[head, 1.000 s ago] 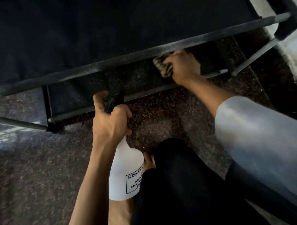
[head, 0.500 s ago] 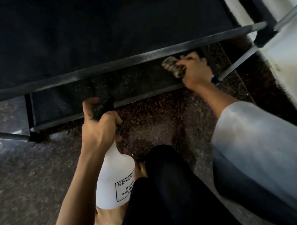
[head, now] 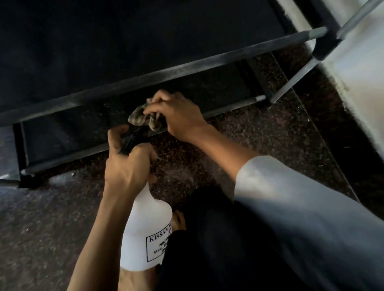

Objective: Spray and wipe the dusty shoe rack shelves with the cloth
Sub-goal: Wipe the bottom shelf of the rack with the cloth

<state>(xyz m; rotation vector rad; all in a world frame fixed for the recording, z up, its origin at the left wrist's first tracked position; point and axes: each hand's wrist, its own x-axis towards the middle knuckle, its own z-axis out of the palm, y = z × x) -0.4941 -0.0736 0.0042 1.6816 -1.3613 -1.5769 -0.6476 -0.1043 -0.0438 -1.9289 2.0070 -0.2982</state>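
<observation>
Nearest, my left hand [head: 129,165] grips the spray bottle [head: 146,231] by its neck, nozzle aimed at the lower shelf [head: 67,136] for wetting. Beyond, my right hand [head: 177,116] pinches the bunched cloth [head: 144,119] against that shelf's front rail, positioned to wipe.

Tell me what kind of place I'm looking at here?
Probably a home entryway or hallway floor: a low dusty shoe rack stands on speckled stone flooring beside a pale wall.
</observation>
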